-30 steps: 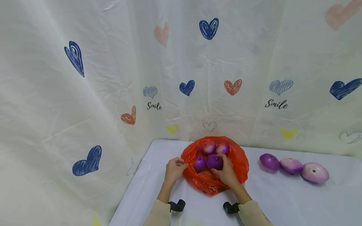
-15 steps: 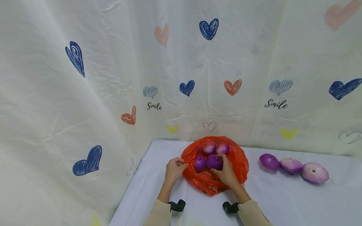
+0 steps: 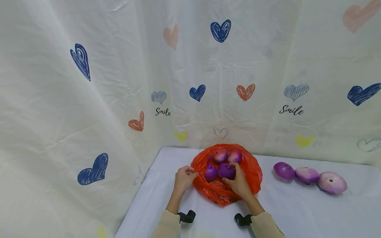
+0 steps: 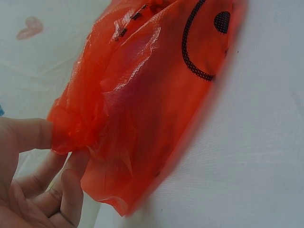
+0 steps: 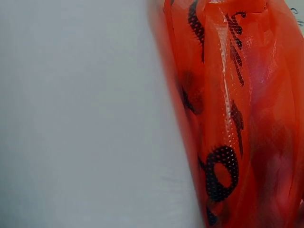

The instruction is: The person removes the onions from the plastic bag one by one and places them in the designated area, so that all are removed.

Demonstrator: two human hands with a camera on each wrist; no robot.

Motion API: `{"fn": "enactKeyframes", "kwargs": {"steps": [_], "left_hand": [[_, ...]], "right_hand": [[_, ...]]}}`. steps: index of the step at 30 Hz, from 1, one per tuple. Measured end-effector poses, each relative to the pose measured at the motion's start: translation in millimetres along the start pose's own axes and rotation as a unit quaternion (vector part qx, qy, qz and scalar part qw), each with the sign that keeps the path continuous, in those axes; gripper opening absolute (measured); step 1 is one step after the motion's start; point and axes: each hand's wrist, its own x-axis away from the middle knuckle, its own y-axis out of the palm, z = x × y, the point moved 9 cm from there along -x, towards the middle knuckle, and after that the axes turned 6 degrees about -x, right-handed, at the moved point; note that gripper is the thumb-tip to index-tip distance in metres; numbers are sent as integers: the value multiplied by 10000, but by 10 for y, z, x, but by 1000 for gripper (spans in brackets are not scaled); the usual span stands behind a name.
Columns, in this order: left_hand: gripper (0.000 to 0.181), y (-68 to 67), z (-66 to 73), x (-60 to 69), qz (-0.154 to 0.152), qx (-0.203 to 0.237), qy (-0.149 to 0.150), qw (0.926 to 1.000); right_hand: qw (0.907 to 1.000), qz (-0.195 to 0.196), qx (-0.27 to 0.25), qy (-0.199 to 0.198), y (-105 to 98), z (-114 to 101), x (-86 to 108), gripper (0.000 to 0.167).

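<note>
A red plastic bag (image 3: 218,193) with black print lies with its mouth spread open on the white table. Inside it sit several purple onions, among them a pale-bottomed onion (image 3: 220,155) at the back and a smaller onion (image 3: 211,172) at the left. My left hand (image 3: 183,180) pinches the bag's left rim between thumb and fingers, as the left wrist view also shows. With thumb and fingers my right hand (image 3: 239,181) grips the dark purple onion (image 3: 226,171) at the front of the bag. The right wrist view shows only the bag's printed side, not the hand.
Right of the bag, three more onions stand in a row touching: a dark purple one (image 3: 284,171), a two-toned one (image 3: 307,175) and a pale one (image 3: 332,182). A white curtain (image 3: 256,66) printed with hearts hangs behind and left of the table (image 3: 297,211).
</note>
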Motion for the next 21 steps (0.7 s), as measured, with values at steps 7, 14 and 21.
{"fn": "enactKeyframes", "kwargs": {"steps": [7,14,21], "left_hand": [[15,8,-5,1,-5,2,-5,10000],[15,2,-7,4,-19,14,1,10000],[15,3,-5,-2,-19,-3,20,10000]], "right_hand": [[10000,-11,-44,5,-21,-30,34,72],[10000,34,-78,-42,-70,-82,52,73],[9999,90,-101,0,-116,-140,83,73]]}}
